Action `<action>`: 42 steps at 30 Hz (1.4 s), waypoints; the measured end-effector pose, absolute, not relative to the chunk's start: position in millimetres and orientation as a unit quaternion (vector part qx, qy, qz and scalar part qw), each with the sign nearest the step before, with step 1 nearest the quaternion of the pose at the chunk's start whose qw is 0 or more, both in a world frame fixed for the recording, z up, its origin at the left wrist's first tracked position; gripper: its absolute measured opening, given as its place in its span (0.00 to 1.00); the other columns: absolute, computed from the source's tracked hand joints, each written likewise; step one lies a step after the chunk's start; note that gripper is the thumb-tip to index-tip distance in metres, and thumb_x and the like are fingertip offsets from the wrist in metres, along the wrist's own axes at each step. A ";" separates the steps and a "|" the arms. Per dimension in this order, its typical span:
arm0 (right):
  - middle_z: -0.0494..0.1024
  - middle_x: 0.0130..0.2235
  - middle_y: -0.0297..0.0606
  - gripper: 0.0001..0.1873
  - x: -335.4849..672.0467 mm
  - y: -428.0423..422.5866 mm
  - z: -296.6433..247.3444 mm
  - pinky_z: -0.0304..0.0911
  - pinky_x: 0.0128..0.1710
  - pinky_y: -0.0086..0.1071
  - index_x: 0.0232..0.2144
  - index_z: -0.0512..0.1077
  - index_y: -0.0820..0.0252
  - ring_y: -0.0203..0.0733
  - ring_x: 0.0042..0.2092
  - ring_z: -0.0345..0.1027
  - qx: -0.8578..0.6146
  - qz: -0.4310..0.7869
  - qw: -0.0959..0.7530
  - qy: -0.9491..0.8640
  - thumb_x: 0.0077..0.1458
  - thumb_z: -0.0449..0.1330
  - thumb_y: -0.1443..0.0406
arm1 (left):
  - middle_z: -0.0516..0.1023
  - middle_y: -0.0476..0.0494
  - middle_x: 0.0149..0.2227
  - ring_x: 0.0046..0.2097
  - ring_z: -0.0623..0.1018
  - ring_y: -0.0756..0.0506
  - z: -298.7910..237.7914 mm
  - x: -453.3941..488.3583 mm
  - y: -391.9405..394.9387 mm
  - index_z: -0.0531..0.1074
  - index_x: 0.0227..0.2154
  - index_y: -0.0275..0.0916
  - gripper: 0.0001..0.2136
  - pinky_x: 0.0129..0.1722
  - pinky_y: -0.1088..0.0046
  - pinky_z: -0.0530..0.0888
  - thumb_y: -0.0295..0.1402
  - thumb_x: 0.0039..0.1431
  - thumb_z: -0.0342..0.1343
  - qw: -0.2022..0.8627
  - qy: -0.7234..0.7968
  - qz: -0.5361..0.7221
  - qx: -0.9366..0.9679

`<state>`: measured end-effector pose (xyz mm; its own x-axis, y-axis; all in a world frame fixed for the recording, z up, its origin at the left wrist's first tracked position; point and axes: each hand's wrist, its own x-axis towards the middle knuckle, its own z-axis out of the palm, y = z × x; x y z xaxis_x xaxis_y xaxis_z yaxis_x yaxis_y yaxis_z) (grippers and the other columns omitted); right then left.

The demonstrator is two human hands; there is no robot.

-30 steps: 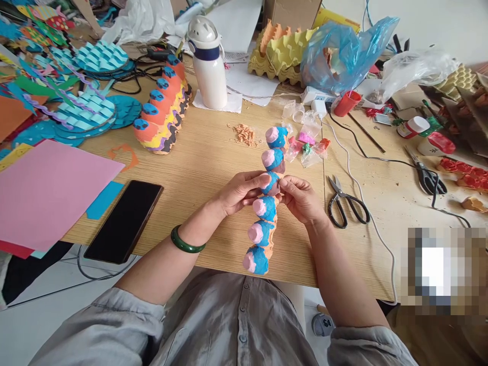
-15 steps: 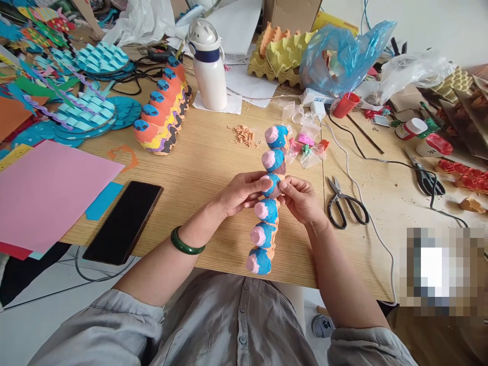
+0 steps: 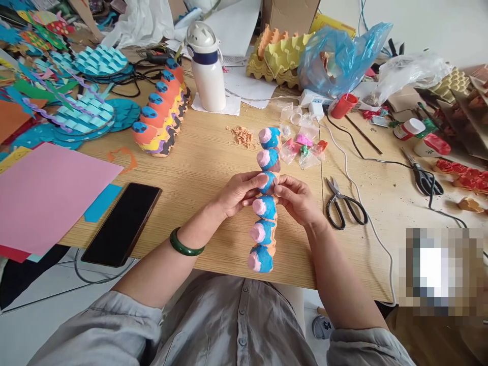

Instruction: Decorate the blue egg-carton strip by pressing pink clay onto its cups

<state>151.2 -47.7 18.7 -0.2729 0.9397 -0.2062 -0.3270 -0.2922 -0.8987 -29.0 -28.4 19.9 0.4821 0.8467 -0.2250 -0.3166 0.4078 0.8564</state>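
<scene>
A painted egg-carton strip (image 3: 264, 231), blue humps with pink tips, runs lengthwise across the wooden table (image 3: 206, 168) in front of me. My left hand (image 3: 238, 193) grips it from the left at its middle, fingers closed round a hump. From the right, my right hand (image 3: 297, 199) pinches the same middle section with fingertips together. A green bangle (image 3: 185, 246) sits on my left wrist. Black scissors (image 3: 345, 203) lie just right of my right hand.
A black phone (image 3: 122, 223) and pink paper (image 3: 49, 195) lie at the left front. An orange carton strip (image 3: 158, 114), a white bottle (image 3: 208, 68), small plastic bags (image 3: 305, 147), a red cup (image 3: 345, 105), cables and a second pair of scissors (image 3: 423, 175) crowd the back and right.
The carton strip has swung slightly, its far end shifting left. Both hands keep their hold at the middle, the right hand edging a little left.
</scene>
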 end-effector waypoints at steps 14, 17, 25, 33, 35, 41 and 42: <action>0.73 0.23 0.30 0.21 145.5 -49.3 15.3 0.62 0.27 0.26 0.20 0.74 0.58 0.31 0.26 0.62 -0.424 0.676 0.478 -0.366 0.42 0.76 0.50 | 0.62 0.60 0.20 0.17 0.55 0.59 19.3 -30.2 -31.0 0.76 0.40 0.35 0.26 0.13 0.80 0.53 0.45 0.42 0.75 0.763 0.334 0.363 0.417; 0.72 0.23 0.29 0.21 142.8 -49.5 11.9 0.62 0.27 0.26 0.20 0.74 0.58 0.30 0.25 0.61 -0.418 0.671 0.498 -0.358 0.44 0.75 0.50 | 0.61 0.60 0.19 0.17 0.55 0.59 19.3 -29.1 -32.0 0.77 0.40 0.35 0.26 0.13 0.80 0.53 0.46 0.42 0.75 0.766 0.336 0.366 0.409; 0.77 0.28 0.32 0.22 148.9 -47.3 13.0 0.67 0.29 0.28 0.27 0.76 0.57 0.34 0.29 0.69 -0.408 0.697 0.471 -0.353 0.46 0.72 0.46 | 0.57 0.61 0.16 0.17 0.52 0.58 17.2 -27.1 -33.5 0.78 0.40 0.34 0.25 0.13 0.81 0.51 0.47 0.44 0.74 0.777 0.339 0.365 0.385; 0.71 0.23 0.28 0.22 148.6 -47.4 11.7 0.63 0.27 0.26 0.21 0.73 0.58 0.30 0.25 0.61 -0.413 0.686 0.470 -0.372 0.43 0.75 0.49 | 0.62 0.60 0.18 0.17 0.54 0.59 18.8 -26.5 -33.7 0.77 0.39 0.34 0.26 0.12 0.80 0.52 0.46 0.41 0.75 0.774 0.346 0.362 0.388; 0.71 0.22 0.28 0.23 147.4 -46.3 9.0 0.62 0.26 0.26 0.20 0.72 0.58 0.30 0.24 0.60 -0.421 0.687 0.471 -0.360 0.42 0.75 0.48 | 0.61 0.60 0.18 0.17 0.54 0.58 18.1 -25.5 -33.8 0.77 0.39 0.34 0.27 0.12 0.80 0.52 0.46 0.40 0.75 0.776 0.351 0.357 0.384; 0.75 0.25 0.31 0.24 145.4 -44.0 6.3 0.63 0.26 0.27 0.24 0.75 0.58 0.33 0.26 0.65 -0.426 0.708 0.479 -0.296 0.42 0.74 0.46 | 0.56 0.61 0.16 0.17 0.52 0.58 15.4 -23.6 -32.5 0.77 0.38 0.32 0.27 0.14 0.80 0.50 0.50 0.42 0.74 0.776 0.379 0.348 0.365; 0.75 0.25 0.31 0.23 145.5 -44.1 6.7 0.64 0.27 0.27 0.25 0.76 0.58 0.33 0.27 0.66 -0.417 0.715 0.475 -0.298 0.42 0.74 0.46 | 0.56 0.61 0.15 0.17 0.52 0.58 15.5 -23.8 -32.1 0.77 0.37 0.32 0.27 0.14 0.80 0.50 0.50 0.42 0.73 0.774 0.383 0.349 0.364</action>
